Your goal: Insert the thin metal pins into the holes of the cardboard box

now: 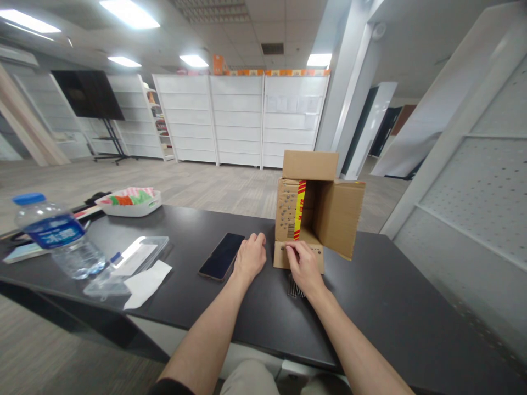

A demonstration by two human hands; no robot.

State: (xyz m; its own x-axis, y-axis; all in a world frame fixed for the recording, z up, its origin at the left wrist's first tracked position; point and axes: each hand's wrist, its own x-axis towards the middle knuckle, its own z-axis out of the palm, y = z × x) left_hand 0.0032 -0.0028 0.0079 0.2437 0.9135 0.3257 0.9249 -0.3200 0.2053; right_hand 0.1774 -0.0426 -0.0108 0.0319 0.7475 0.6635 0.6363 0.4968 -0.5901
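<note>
A cardboard box (287, 211) stands on its side on the dark table, its mouth towards me and its flaps spread. Small dark round spots dot its left panel and lower flap (281, 255). Over that lower flap, my right hand (305, 265) is closed in a pinch; whatever is between the fingertips is too small to make out. Several thin metal nails or screws (293, 287) lie in a row on the table just below it. My left hand (250, 255) rests left of the box with its fingers curled, beside a dark smartphone (222, 256).
To the left stand a water bottle (61, 236), a clear plastic case (154, 253) and a white paper piece (147, 283). Farther back is a white basket (130, 206) with colourful packets. The table's front edge runs close to my lap; a white partition (469, 186) rises at right.
</note>
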